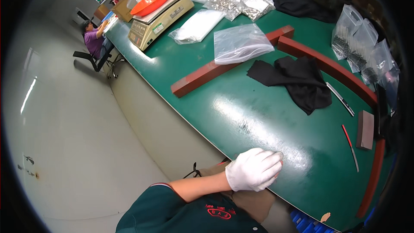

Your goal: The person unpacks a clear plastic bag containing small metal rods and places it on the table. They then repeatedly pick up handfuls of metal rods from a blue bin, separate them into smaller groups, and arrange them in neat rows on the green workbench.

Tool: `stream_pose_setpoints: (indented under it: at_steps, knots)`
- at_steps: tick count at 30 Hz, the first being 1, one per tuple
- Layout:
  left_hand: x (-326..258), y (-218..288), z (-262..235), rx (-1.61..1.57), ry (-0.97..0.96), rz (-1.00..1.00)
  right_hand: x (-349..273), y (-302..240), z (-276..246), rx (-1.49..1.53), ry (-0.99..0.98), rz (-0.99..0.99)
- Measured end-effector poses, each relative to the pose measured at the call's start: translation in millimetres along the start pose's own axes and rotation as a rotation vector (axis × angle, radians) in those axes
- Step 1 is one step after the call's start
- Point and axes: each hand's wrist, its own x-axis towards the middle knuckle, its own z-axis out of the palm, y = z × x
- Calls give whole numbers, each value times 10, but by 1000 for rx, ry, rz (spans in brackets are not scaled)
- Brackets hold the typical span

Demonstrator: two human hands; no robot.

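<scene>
The left hand [254, 169] wears a white glove [246, 172] and sits at the near edge of the green table [194, 103]. Its fingers are curled down, but I cannot tell if they pinch something, because the back of the glove hides what is under them. If there is a small thing there, it is tucked below the glove, by the table edge. The right hand does not show clearly, so I cannot tell its grip. Some of the work looks done: the clear bags of shiny metal bits [239, 2] at the back are full, and so are the bags of thin pins [355, 45] on the right. How much is left, I cannot tell. The flat zip bag [241, 43] lies across a red bar [202, 77], and nothing shows inside it. The black cloth [297, 82] lies bunched up inside the bars. The box cutter [340, 99], the thin red-handled tool [350, 148] and the brown block [365, 130] all lie to the right, with no hand on them. The orange bowl [151, 1] sits on the scale [159, 23], far from the glove.
</scene>
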Motion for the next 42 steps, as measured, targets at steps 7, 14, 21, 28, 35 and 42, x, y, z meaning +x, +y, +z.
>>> stream_pose_setpoints:
  at_steps: [7, 14, 21, 28, 35, 42]
  knots:
    - [105, -23, -122, -42, -137, 4, -85, 320, -88, -28, 43, 50]
    - [25, 22, -28, 95, -212, -16, -368, 1130, -672, -561, 27, 216]
    - [15, 273, 23, 153, -96, 40, -424, 1666, -793, -850, -412, 548]
    - [53, 217, -3, 147, -141, 115, -930, 1626, -901, -234, 53, 738]
    - [70, 166, -19, 136, -153, 124, -950, 1403, -657, 1089, 864, 655]
    - [68, 154, -26, 131, -142, 154, -1099, 1659, -609, 1418, 1135, 490]
